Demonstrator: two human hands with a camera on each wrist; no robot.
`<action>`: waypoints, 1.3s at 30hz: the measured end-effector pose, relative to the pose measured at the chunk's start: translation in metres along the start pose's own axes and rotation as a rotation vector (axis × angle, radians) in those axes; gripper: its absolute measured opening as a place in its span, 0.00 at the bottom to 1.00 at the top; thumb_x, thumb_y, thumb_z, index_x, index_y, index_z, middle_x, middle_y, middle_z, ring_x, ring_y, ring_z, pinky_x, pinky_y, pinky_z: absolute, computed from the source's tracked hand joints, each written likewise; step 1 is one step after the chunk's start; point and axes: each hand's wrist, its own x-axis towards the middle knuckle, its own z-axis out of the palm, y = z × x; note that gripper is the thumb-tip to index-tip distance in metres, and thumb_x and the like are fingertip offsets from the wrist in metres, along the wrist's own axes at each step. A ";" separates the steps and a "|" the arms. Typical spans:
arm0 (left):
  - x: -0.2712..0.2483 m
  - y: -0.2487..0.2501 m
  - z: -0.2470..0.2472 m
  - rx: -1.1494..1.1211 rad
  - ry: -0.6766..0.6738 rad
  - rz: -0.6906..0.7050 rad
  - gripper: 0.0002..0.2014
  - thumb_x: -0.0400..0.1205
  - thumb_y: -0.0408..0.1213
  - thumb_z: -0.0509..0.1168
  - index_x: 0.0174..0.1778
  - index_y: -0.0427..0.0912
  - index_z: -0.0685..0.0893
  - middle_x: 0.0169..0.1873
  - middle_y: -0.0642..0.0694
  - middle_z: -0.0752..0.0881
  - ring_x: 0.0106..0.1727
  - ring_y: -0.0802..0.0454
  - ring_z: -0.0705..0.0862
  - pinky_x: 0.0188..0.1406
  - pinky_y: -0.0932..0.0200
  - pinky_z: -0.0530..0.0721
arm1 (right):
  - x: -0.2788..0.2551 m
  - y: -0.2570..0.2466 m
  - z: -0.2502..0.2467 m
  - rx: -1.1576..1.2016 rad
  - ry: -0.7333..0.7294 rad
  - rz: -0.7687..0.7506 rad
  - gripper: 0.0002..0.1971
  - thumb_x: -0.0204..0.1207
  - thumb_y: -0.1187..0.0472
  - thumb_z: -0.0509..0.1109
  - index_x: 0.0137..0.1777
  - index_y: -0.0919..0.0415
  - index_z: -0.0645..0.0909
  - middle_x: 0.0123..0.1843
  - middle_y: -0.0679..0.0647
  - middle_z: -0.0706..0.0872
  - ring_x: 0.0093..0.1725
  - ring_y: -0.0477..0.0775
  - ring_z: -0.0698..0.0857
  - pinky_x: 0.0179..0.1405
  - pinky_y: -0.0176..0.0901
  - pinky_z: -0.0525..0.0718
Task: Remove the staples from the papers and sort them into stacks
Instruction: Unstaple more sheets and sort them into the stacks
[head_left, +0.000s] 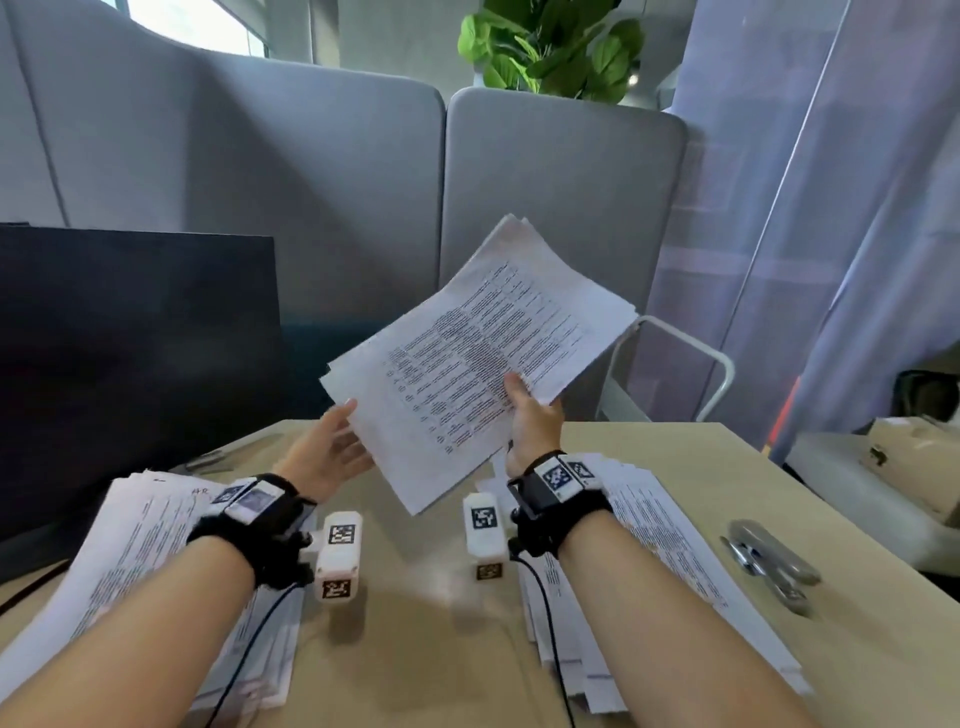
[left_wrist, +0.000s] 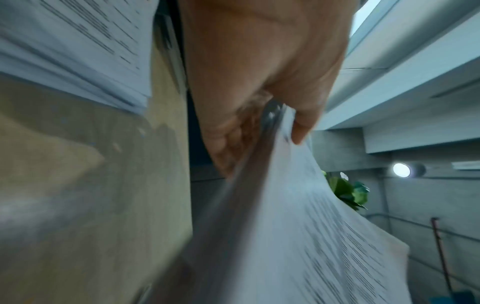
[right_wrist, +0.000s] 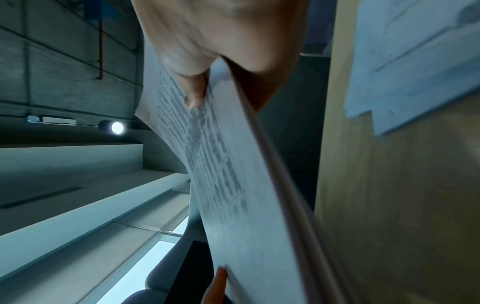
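Evidently both hands, the right hand (head_left: 532, 421) and left hand (head_left: 327, 452), pinch the lifted sheaf of papers (head_left: 483, 358) by its near edge, seemingly to carry it to a stack (head_left: 130, 540).

A sheaf of printed papers (head_left: 483, 358) is held tilted in the air above the table (head_left: 431, 623), its sheets slightly fanned at the far corner. Two further stacks of printed papers lie flat on the table: a left stack (head_left: 140, 545) and a right stack (head_left: 670, 561), both loosely squared.
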 end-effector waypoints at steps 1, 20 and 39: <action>-0.002 0.003 0.004 -0.037 0.028 0.095 0.20 0.84 0.38 0.62 0.71 0.34 0.73 0.61 0.36 0.83 0.54 0.42 0.84 0.53 0.48 0.83 | -0.009 0.003 0.000 -0.001 -0.053 0.078 0.31 0.70 0.51 0.81 0.68 0.62 0.72 0.64 0.56 0.82 0.57 0.57 0.85 0.58 0.53 0.85; -0.102 -0.008 -0.010 0.189 0.223 0.705 0.10 0.77 0.29 0.57 0.42 0.50 0.77 0.35 0.51 0.80 0.33 0.63 0.79 0.33 0.64 0.78 | -0.050 0.008 -0.106 -0.482 -0.318 -0.134 0.20 0.67 0.75 0.79 0.58 0.62 0.82 0.54 0.58 0.90 0.54 0.60 0.88 0.54 0.53 0.87; -0.056 -0.005 -0.020 0.365 0.146 0.551 0.10 0.80 0.29 0.58 0.54 0.43 0.78 0.43 0.48 0.82 0.48 0.49 0.81 0.44 0.54 0.77 | -0.036 0.025 -0.097 -0.373 -0.321 -0.198 0.31 0.63 0.54 0.83 0.67 0.56 0.79 0.58 0.54 0.90 0.57 0.57 0.89 0.61 0.65 0.85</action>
